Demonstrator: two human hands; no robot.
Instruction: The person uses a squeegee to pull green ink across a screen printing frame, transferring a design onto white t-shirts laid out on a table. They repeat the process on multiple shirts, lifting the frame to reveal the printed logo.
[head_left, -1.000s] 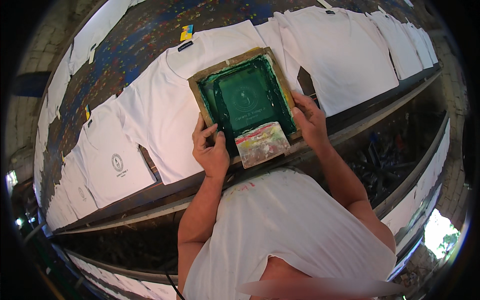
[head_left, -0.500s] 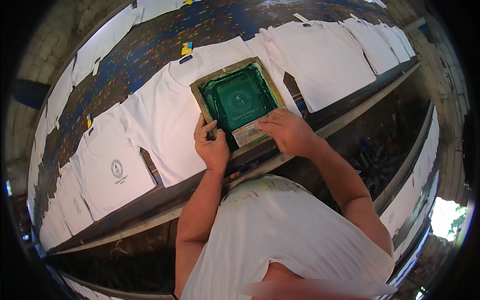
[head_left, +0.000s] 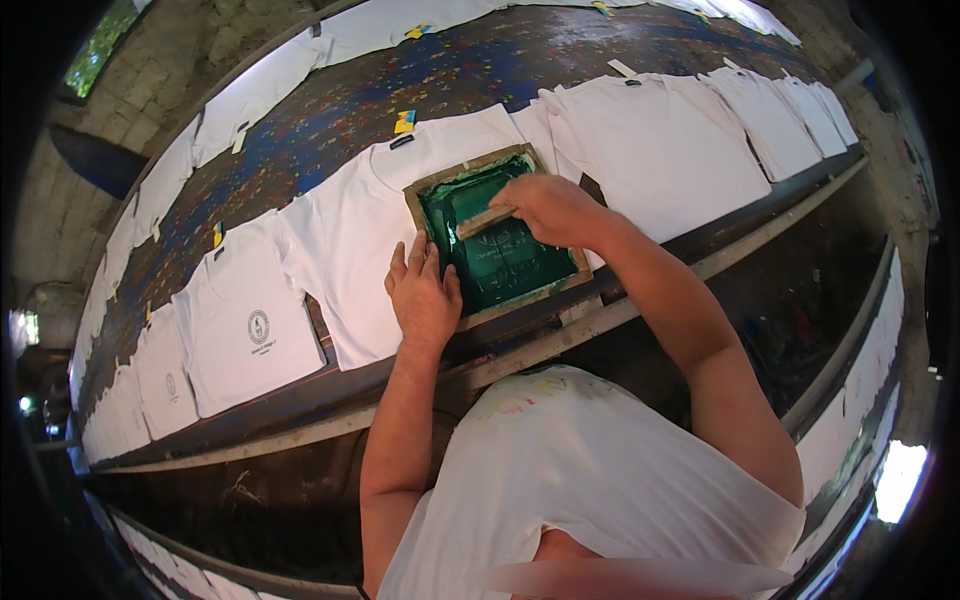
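Observation:
A wooden screen printing frame [head_left: 528, 300] lies over the chest of a white T-shirt [head_left: 350, 215], with a dark green mesh and wet green ink inside its rim. My left hand [head_left: 422, 295] is at the frame's left side, fingers on the rim and thumb toward the inside, holding it. My right hand [head_left: 555, 210] grips a squeegee [head_left: 484, 222], whose light edge lies across the mesh in the upper middle. Part of a round emblem with lettering shows below the squeegee. My right fingers hide the squeegee's right end.
To the left lies a T-shirt with a dark round print [head_left: 258, 327], with more shirts beyond. A plain white shirt [head_left: 660, 140] and others lie to the right. The long table [head_left: 350, 115] is speckled with paint. A wooden rail [head_left: 560, 345] runs along its near edge.
My right hand has carried the squeegee from the frame's near edge up to the far part of the mesh. My left hand stays at the left rim. The whole view has shifted slightly.

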